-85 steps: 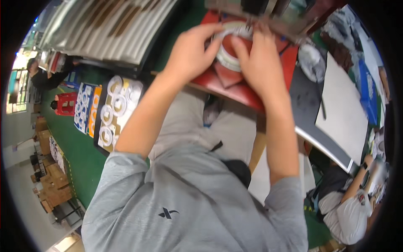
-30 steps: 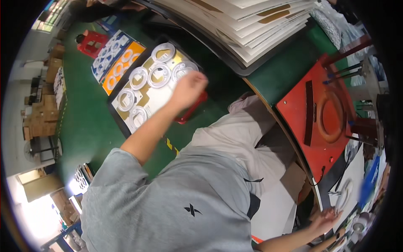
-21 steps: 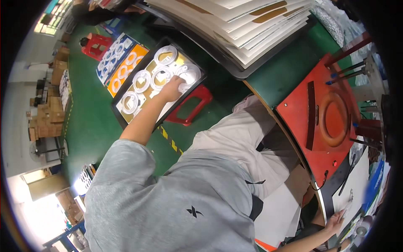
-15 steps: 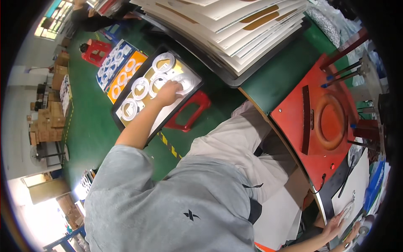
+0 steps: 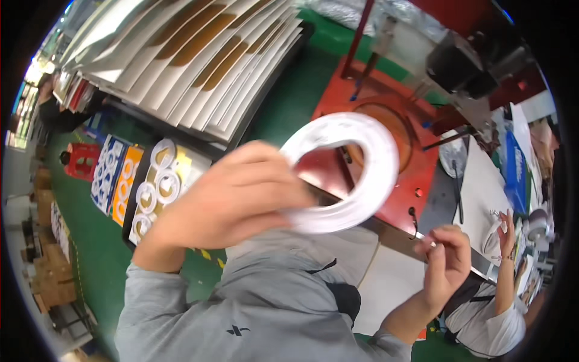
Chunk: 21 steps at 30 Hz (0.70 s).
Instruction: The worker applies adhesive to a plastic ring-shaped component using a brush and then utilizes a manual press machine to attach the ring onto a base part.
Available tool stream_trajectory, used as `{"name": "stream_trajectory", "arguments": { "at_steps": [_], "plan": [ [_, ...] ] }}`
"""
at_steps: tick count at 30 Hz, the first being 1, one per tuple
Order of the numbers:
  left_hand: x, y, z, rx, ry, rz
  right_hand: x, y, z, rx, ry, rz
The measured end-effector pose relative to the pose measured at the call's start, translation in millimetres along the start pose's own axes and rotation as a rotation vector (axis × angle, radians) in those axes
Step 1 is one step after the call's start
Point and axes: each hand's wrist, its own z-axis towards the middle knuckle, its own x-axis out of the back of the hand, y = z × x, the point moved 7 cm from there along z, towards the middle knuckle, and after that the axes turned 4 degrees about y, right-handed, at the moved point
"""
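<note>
My left hand (image 5: 241, 196), blurred by motion, grips one side of a white ring (image 5: 368, 181) in front of my body. The ring is tilted and looks smooth and glossy; through its hole part of the red machine plate shows. Off to the right, my right hand (image 5: 446, 265) is raised with its fingers curled and thumb pressed in. A tiny pale spot shows at its fingertips, too small to name. At the left, a black tray (image 5: 128, 232) carries several more white rings (image 5: 167, 186).
A red machine (image 5: 332, 99) with a round brown pad stands ahead on the green table. Large white sheets (image 5: 211, 72) stand stacked in a black tray. Flat orange (image 5: 125, 181) and blue packs lie beyond my tray. A co-worker's hand (image 5: 506, 235) is at the right, near a white item.
My left hand has lifted a white ring out of the tray and carried it rightward, closer to me. My right hand has come into sight. The view has turned toward the red machine.
</note>
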Motion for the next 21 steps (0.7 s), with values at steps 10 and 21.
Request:
{"name": "stream_trajectory", "arguments": {
  "at_steps": [10, 21],
  "plan": [
    [-97, -56, 55, -0.202, 0.047, 0.334, -80, 6, 21, 0.292, -0.059, -0.559],
    [92, 69, 25, -0.382, 0.367, 0.364, -111, 22, -11, 0.345, -0.402, -0.988]
  ]
}}
